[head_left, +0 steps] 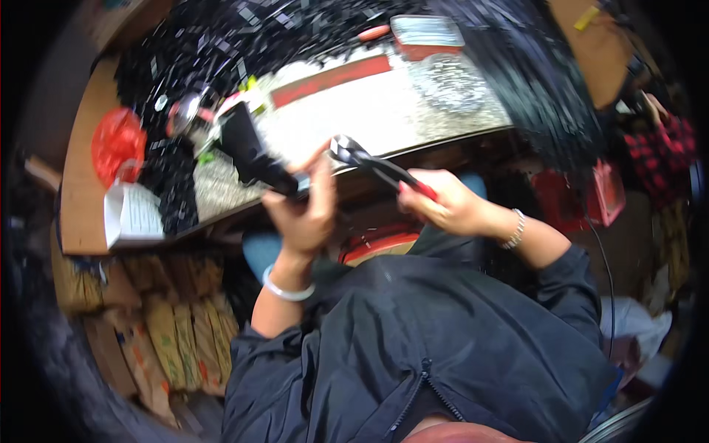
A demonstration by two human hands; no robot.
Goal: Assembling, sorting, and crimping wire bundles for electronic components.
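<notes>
Evidently, the left hand (306,214) is pinching the near end of a black part (244,140), while the right hand (447,203) is gripping the pliers (385,170) by their handles. The part is sitting over the bench (77,203), left of the pliers. It is looking light, stiff and perhaps slippery, its narrow near end probably offering the surest hold.

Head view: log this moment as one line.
left hand: holding black part, blurred | right hand: gripping red-handled pliers, head near left hand | bench, left end: red plastic bag
</notes>
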